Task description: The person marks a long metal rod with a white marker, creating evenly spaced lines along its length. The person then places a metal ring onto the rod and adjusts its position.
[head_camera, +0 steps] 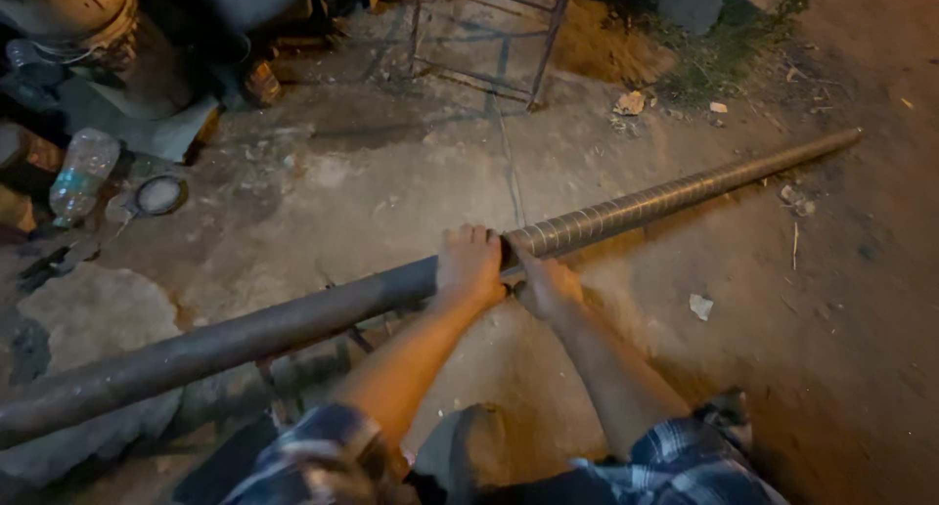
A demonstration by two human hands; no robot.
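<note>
- One long metal pipe (293, 324) is laid across the ground, its axis running from lower left to upper right.
- One left hand (469, 263) is clasped over the pipe's middle.
- One right hand (544, 286), just beside it, is pressed against the wire-wound stretch; its grasp cannot be told.
- One plastic bottle (82, 175) is seen well apart, at left.

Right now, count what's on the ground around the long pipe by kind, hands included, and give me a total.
Long metal pipe: 1
Hands on the pipe: 2, the left hand and the right hand
Plastic bottle: 1
Metal frame: 1
Round lid-like disc: 1
Total: 6
</note>
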